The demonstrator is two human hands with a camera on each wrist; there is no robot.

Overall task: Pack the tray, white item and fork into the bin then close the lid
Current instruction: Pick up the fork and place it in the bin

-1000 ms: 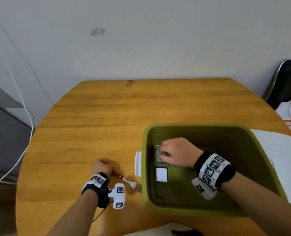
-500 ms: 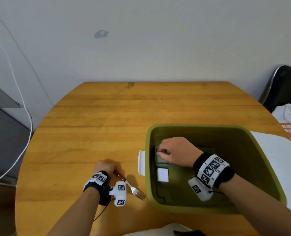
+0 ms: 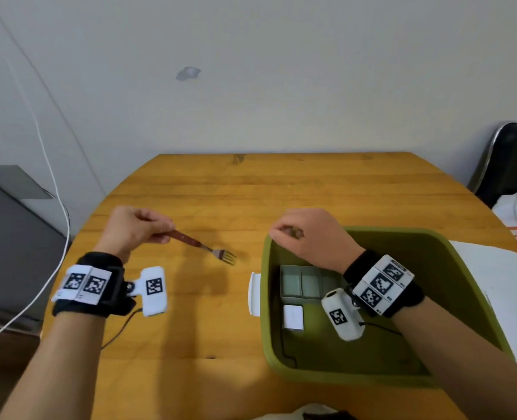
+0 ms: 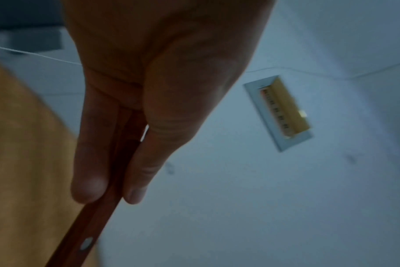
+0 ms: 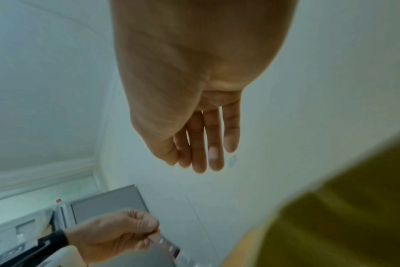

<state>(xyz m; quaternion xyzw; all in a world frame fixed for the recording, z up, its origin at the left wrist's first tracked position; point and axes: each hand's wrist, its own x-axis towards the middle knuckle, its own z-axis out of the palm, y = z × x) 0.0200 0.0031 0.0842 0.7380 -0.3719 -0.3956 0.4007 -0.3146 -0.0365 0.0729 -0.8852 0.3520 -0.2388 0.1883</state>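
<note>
My left hand (image 3: 160,233) pinches the red-brown handle of the fork (image 3: 202,245) and holds it above the table, tines pointing right toward the bin. In the left wrist view the fingers (image 4: 89,180) clamp the fork handle (image 4: 96,227). The olive-green bin (image 3: 451,298) stands at the right. A grey compartment tray (image 3: 301,281) and a small white item (image 3: 293,316) lie on its floor by the left wall. My right hand (image 3: 284,233) hovers over the bin's far-left corner with relaxed fingers (image 5: 215,153), holding nothing.
The white lid (image 3: 508,283) lies to the right of the bin, and a white latch (image 3: 254,294) sticks out from the bin's left wall. A grey cabinet (image 3: 11,237) and a white cable (image 3: 54,268) are left of the round wooden table (image 3: 220,201).
My left hand has lifted the fork off the table and carried it up and away from me. My right hand has let go of the tray and risen out of the bin.
</note>
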